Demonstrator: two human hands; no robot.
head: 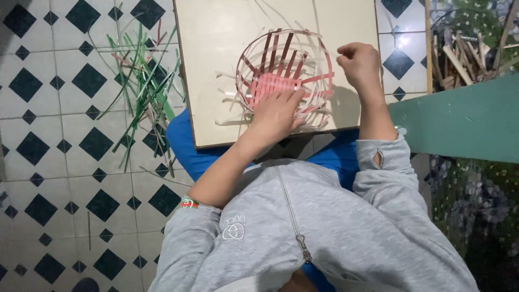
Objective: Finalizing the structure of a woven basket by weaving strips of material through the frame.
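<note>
A half-woven basket [281,67] of red and pale strips sits on a cream board [216,43] across my lap. Its flat red woven base [270,84] lies near me, and the upright strips curve into a round wall. My left hand [278,111] presses flat on the base and the near wall. My right hand [359,65] is at the basket's right rim, fingers curled around a thin pale weaving strip that is hard to make out.
Loose green and red strips [143,89] lie scattered on the black-and-white tiled floor [48,135] to the left. A green ledge [459,119] runs on the right, with a wire container of wooden sticks [465,51] behind it.
</note>
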